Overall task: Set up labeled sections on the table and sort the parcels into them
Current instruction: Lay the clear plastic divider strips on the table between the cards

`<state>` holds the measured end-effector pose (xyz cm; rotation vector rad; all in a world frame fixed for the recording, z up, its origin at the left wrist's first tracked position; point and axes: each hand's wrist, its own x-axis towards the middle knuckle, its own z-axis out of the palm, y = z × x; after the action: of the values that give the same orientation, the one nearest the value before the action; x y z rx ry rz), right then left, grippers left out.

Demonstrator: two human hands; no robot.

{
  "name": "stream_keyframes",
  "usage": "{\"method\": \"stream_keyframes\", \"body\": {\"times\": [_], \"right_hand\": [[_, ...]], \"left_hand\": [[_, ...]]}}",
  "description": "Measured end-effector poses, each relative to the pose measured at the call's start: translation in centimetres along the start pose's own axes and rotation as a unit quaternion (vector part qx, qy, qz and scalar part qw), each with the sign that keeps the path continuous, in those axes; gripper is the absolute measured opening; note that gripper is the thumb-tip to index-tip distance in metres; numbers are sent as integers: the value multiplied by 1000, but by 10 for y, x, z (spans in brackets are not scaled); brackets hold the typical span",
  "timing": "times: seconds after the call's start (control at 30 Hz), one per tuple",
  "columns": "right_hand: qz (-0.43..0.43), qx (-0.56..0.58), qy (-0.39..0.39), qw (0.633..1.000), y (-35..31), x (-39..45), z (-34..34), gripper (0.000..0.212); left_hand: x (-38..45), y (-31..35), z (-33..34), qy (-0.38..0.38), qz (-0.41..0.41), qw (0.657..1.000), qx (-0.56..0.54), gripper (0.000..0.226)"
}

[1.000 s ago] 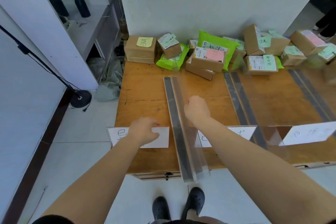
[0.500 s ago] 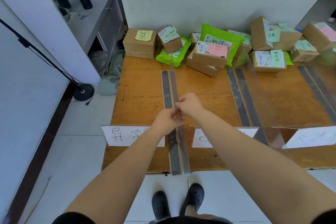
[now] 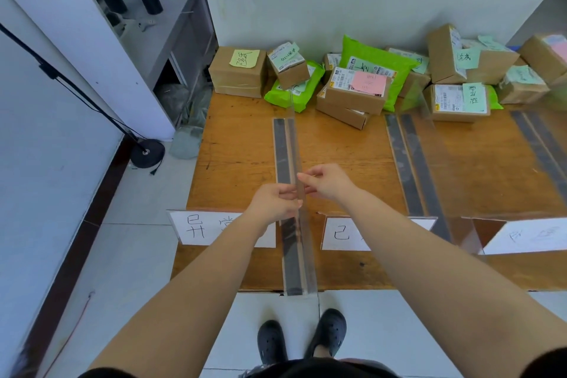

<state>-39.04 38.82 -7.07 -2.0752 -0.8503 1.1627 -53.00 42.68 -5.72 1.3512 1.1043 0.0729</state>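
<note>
Right, near edge first: my left hand [image 3: 276, 201] and right hand [image 3: 329, 182] both pinch the top edge of the clear acrylic divider [image 3: 296, 218], one from each side, fingers curled onto the sheet. It stands upright on its dark base strips [image 3: 283, 147] and runs from the front lip of the wooden table [image 3: 239, 138] back toward the parcels.

Left of it, the first paper label [image 3: 196, 227] stands at the front edge; just right of it, the second label [image 3: 340, 235], partly hidden by my forearm. A third label [image 3: 527, 236] sits further right, tilted. Two more dividers are placed already: the middle divider [image 3: 414, 163] and the right divider [image 3: 540, 144] at the frame edge.

Step in hand, as I read it: squaring this divider. To do it well I'd hold the grip light and even, keep the sheet vertical, line it parallel to the middle divider, and seat the base flat before letting go. The sheet looks thin, so a hard squeeze could bow it.

Far end: parcels unsorted, piled against the wall. Cardboard box with yellow note [image 3: 237, 70] at left, green mailer bags [image 3: 377, 70] mid, box with pink note [image 3: 356, 90] in front, more boxes right. The divider's far tip ends just short of the pile; don't shove it forward.
</note>
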Motion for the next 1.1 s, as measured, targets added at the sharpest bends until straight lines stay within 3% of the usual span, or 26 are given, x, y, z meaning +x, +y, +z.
{"method": "stream_keyframes", "body": {"times": [0.1,0.27,0.47,0.57,0.7,0.87,1.0,1.1], "right_hand": [[-4,-67,22,997,-5,4,5,26],[9,-198,27,980,-18,10,19,13],[-27,-189,80,978,-33,9,8,33],[-39,-176,101,978,-43,3,-4,23],[-56,-148,127,979,-57,-7,-24,16],[-87,-153,170,970,-71,-20,-57,22],[-91,-142,176,970,-80,-25,-86,26],[-99,-82,189,974,-90,-31,-112,16]], "left_hand": [[-1,4,5,33,16,999,12,37],[-7,11,6,97,78,981,147,24],[-12,18,-7,180,141,963,143,22],[-16,32,-10,205,174,951,155,15],[-24,51,-14,264,229,923,158,30],[-33,77,-22,311,264,900,154,25],[-39,94,-23,319,291,891,139,24],[-40,105,-22,317,301,890,130,21]]}}
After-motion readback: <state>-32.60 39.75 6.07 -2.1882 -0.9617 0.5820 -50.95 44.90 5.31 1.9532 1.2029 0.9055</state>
